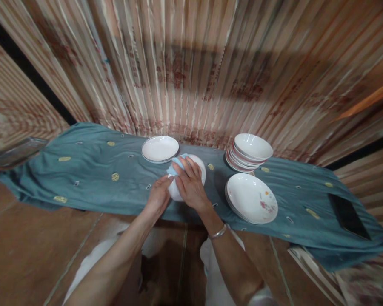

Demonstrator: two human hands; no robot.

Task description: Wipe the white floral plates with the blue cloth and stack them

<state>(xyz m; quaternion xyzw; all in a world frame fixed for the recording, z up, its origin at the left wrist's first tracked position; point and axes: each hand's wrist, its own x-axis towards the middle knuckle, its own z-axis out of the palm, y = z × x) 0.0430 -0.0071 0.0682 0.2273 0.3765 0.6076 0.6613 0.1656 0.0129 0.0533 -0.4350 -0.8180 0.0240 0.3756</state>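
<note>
Close to the table's front edge, a round white dish [175, 193] is partly covered by my hands; whether it is a bowl or a plate I cannot tell. My left hand [158, 195] grips its left edge, thumb on top. A light blue cloth [178, 165] lies against the dish under my right hand [190, 180], whose fingers press it onto the surface. Just behind, to the left, sit shallow white plates [160, 148] with a dark rim. Right of my hands are a stack of white bowls [253, 146] and a stack of flower-patterned plates [250, 197].
A teal cloth with yellow pineapple prints [115, 191] covers the long, narrow table. A dark flat phone-like object [348, 216] lies at the right end. Past the left end is a clear tray-like object [17, 151]. Patterned curtains [178, 76] hang right behind the table.
</note>
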